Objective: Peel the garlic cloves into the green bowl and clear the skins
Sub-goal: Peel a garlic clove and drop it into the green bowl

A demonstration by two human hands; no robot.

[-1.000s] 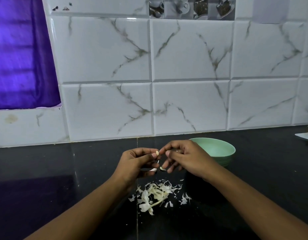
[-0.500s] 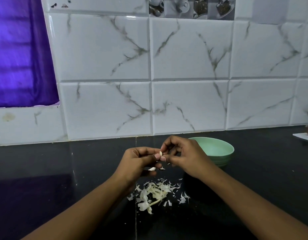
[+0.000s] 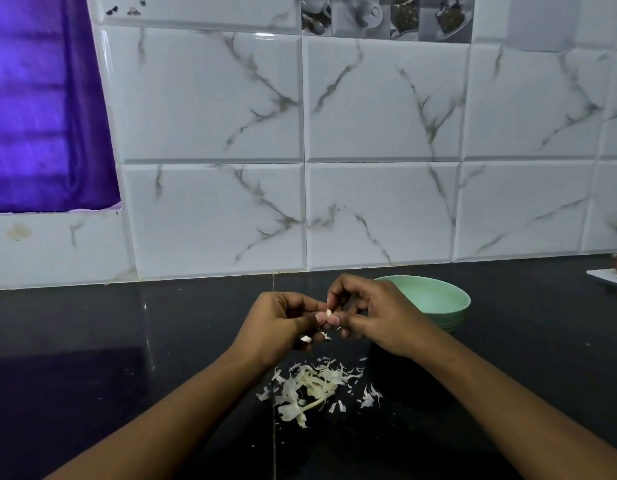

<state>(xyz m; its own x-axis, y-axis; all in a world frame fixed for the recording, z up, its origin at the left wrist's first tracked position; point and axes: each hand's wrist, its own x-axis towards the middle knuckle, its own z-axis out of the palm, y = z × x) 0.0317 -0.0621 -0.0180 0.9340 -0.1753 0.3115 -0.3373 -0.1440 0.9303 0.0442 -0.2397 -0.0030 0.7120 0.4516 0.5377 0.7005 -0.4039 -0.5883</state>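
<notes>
A small pale garlic clove [image 3: 328, 312] is pinched between the fingertips of both hands above the black counter. My left hand [image 3: 279, 327] holds it from the left with thumb and curled fingers. My right hand [image 3: 372, 313] pinches it from the right, index finger bent over the top. A scrap of skin [image 3: 305, 338] shows under my left fingers. The green bowl [image 3: 435, 299] stands just behind my right hand; its inside looks bare where visible. A pile of white garlic skins [image 3: 310, 386] lies on the counter below the hands.
The black counter [image 3: 127, 341] runs to a white marble-tiled wall [image 3: 379, 213]. A white plate or board [image 3: 611, 277] with a pinkish object sits at the far right edge. A purple curtain [image 3: 40, 116] hangs at upper left.
Both hands have stayed together over the skin pile, working the clove. My right index finger has curled higher over the clove, and the fingertips have shifted slightly.
</notes>
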